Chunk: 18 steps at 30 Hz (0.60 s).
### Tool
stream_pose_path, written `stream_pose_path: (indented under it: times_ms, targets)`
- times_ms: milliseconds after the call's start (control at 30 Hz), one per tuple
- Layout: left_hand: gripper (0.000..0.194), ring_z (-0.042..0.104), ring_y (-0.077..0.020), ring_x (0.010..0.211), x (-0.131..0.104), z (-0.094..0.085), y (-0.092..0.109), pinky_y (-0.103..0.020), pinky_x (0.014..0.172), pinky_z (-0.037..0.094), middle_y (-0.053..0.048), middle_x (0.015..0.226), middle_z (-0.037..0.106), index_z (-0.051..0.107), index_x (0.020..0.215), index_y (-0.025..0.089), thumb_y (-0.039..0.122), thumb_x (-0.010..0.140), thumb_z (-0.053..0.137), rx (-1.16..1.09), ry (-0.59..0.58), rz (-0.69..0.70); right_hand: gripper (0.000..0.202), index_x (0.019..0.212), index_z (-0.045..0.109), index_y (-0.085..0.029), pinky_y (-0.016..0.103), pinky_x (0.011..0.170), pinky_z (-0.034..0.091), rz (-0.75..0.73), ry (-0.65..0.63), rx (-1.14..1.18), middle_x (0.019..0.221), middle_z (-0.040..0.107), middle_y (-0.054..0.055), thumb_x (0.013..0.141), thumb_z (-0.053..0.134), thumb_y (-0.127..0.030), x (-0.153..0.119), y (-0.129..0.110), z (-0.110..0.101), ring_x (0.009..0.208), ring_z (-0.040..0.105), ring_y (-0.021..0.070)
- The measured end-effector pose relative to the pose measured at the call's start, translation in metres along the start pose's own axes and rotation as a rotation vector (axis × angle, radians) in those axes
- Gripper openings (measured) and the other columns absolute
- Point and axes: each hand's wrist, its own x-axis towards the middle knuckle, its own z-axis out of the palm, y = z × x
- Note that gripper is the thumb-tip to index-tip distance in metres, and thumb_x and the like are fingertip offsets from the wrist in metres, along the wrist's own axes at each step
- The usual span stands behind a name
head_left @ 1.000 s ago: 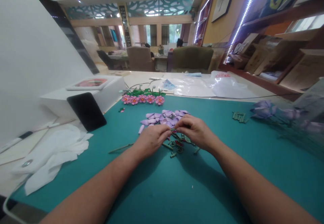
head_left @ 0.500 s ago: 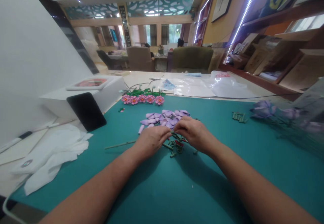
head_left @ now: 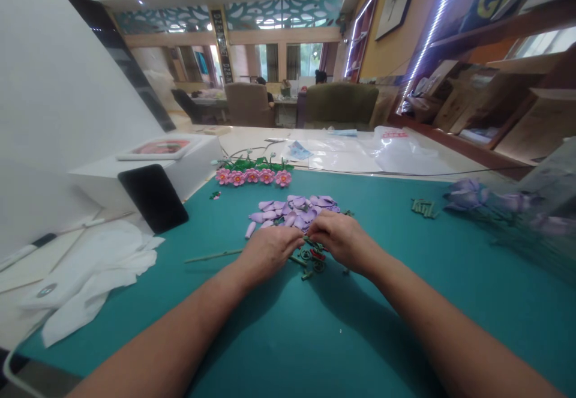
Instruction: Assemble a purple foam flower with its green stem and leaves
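My left hand [head_left: 269,249] is closed, its fingers pinched round a thin green plastic stem [head_left: 211,256] whose long end sticks out to the left. Fingertip to fingertip with it, my right hand [head_left: 341,237] is closed in a pinch too. What sits between its fingers is small and mostly hidden. Just beyond both hands lies a heap of light purple petal pieces [head_left: 292,211]. Under and between the hands are several small green parts [head_left: 306,255] and a red piece [head_left: 317,254], partly covered by my right hand.
Pink toy flowers [head_left: 252,176] lie in a row at the mat's back edge. To the left stand a black tablet-like slab [head_left: 153,199] and a white box [head_left: 198,170], near crumpled white wrapping [head_left: 108,266]. At right are short green pieces [head_left: 423,208] and purple flowers [head_left: 468,194].
My right hand has shifted very slightly right and down, its fingertips still close to my left hand's. The stem and the loose pieces look the same.
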Motion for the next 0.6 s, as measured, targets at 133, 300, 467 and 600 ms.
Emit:
stream_pose_path:
  times_ms: [133, 300, 467, 600]
  targets:
    - [0.026, 0.059, -0.0165, 0.074, -0.0001, -0.0017, 0.0006, -0.024, 0.062, 0.035, -0.003, 0.079, 0.068, 0.067, 0.091, 0.020, 0.030, 0.095, 0.043, -0.010, 0.023, -0.013, 0.014, 0.077, 0.067, -0.019, 0.025, 0.066, 0.039, 0.017, 0.037, 0.111, 0.076, 0.062, 0.002, 0.080, 0.060, -0.008, 0.0020, -0.0008, -0.0005, 0.072, 0.056, 0.0135]
    - [0.028, 0.059, -0.0147, 0.070, 0.0001, -0.0059, -0.0006, -0.023, 0.062, 0.037, -0.002, 0.077, 0.067, 0.066, 0.087, 0.019, 0.030, 0.095, 0.041, -0.122, 0.069, -0.043, 0.019, 0.078, 0.068, -0.018, 0.025, 0.059, 0.040, 0.171, 0.064, 0.395, 0.066, 0.058, 0.000, 0.086, 0.054, -0.026, 0.0049, 0.0028, -0.0050, 0.062, 0.052, 0.0129]
    - [0.026, 0.063, -0.0170, 0.080, -0.0004, -0.0072, -0.0023, -0.024, 0.066, 0.040, -0.003, 0.091, 0.072, 0.066, 0.100, 0.021, 0.030, 0.094, 0.043, -0.156, 0.133, -0.070, 0.028, 0.077, 0.067, -0.017, 0.024, 0.053, 0.038, 0.373, 0.072, 0.591, 0.061, 0.055, -0.001, 0.084, 0.052, -0.040, 0.0057, 0.0054, -0.0093, 0.056, 0.049, 0.0122]
    - [0.024, 0.063, -0.0162, 0.080, -0.0007, -0.0051, -0.0013, -0.024, 0.067, 0.042, -0.003, 0.089, 0.072, 0.067, 0.099, 0.021, 0.027, 0.093, 0.044, -0.185, 0.113, -0.036, 0.024, 0.072, 0.065, -0.018, 0.024, 0.051, 0.036, 0.397, 0.042, 0.640, 0.058, 0.052, -0.003, 0.076, 0.060, -0.041, 0.0054, 0.0032, -0.0055, 0.053, 0.045, 0.0108]
